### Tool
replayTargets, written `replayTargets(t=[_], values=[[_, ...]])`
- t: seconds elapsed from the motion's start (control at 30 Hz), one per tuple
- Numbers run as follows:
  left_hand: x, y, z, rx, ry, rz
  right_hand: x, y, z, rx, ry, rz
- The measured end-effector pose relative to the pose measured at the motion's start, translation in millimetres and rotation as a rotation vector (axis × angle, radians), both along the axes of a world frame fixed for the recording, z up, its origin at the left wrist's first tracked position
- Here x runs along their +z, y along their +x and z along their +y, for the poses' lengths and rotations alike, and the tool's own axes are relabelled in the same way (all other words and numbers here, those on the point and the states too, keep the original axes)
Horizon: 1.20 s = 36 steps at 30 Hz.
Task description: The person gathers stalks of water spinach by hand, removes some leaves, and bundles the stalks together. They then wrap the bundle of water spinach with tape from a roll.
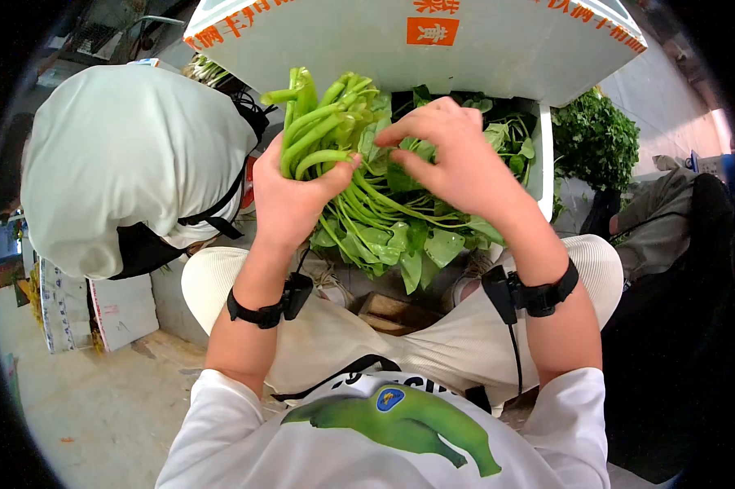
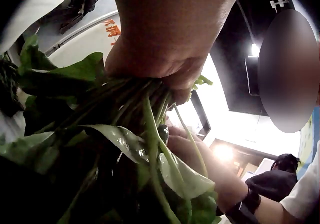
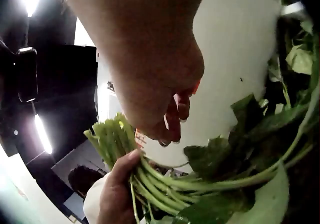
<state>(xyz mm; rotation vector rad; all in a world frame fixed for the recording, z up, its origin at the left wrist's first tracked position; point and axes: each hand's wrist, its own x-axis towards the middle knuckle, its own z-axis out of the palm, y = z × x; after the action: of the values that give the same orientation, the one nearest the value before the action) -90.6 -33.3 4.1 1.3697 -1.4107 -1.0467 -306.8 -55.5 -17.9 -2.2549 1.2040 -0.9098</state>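
Note:
My left hand (image 1: 290,200) grips a bunch of leafy greens (image 1: 317,134) by its thick pale-green stems. The cut ends fan out above the thumb, while the leaves hang toward my lap. To the right of the stems, my right hand (image 1: 459,161) hovers with thumb and fingers apart and loosely bent, holding nothing visible. From the right wrist, its fingers (image 3: 172,124) appear just beyond the stem ends. More loose greens (image 1: 510,134) lie behind it in a white foam box (image 1: 545,155). In the left wrist view, wet leaves (image 2: 117,139) hang below the gripping hand.
A white box (image 1: 343,53) with orange lettering stands at the back. Dark leafy herbs (image 1: 596,138) are at the right, near another person's trouser leg (image 1: 657,204). Close on the left is someone in a white garment (image 1: 131,155). A small wooden stool-like block (image 1: 392,314) sits between my feet.

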Motion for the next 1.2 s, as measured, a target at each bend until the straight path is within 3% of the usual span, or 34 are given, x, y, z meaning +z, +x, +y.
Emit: replayTargets(t=[0.2,0.3,0.37,0.5,0.63,0.87,1.07,1.2], values=[[-2,7,0,0.012,-0.006,0.045,9,-36,-15,-0.114,0.097,-0.151],[-5,9,2,0.018,-0.014,0.054,23,-29,4,-0.044,0.36,-0.152],[-6,8,1,0.026,-0.016,0.049,20,-14,19,0.069,0.247,-0.07],[-9,9,3,0.036,-0.05,-0.002,0,10,43,-0.015,0.15,0.2],[-12,10,4,0.03,-0.08,-0.117,-6,26,52,-0.09,0.048,0.084],[-9,7,2,0.046,0.026,0.064,19,-6,33,-0.14,0.058,0.109],[-16,16,1,0.087,0.041,0.16,68,-79,15,-0.414,0.185,-0.373],[-18,20,1,0.074,-0.034,0.045,63,-128,4,-0.549,0.027,-0.85]])
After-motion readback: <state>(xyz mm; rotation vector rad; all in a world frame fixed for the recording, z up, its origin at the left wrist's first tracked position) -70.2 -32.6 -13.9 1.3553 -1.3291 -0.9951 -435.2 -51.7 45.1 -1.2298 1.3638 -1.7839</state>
